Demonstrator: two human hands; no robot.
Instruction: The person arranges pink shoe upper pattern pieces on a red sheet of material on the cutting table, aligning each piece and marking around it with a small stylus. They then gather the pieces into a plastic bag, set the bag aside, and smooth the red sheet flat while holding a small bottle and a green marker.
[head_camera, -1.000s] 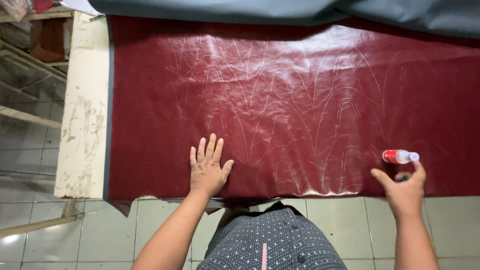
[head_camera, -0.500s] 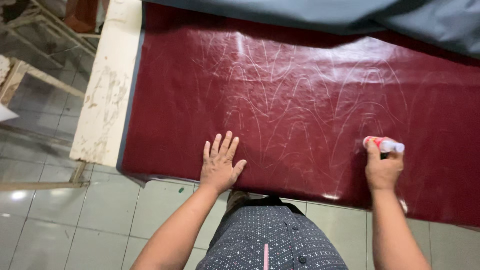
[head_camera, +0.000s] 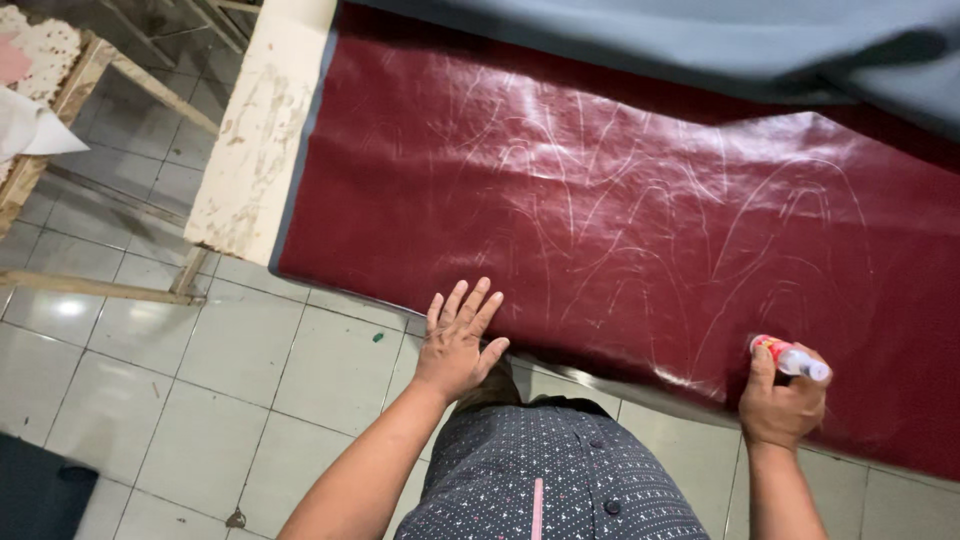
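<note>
Left hand (head_camera: 455, 345) lay flat, fingers spread, at dark red sheet's (head_camera: 620, 210) near edge; right hand (head_camera: 782, 400) gripped marker (head_camera: 790, 357); best kept pinned taut.

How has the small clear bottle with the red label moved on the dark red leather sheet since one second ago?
Yes. The right hand now grips the small clear bottle, which lay free on the dark red leather sheet; which way it moved, cannot tell.

Pale tiled floor (head_camera: 150, 370), wooden frames (head_camera: 90, 285)

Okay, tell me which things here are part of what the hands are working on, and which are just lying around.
In use:
left hand, flat at the sheet's edge
right hand, gripping the small bottle
dark red sheet

Lying about:
grey-blue fabric
wooden frame
</note>
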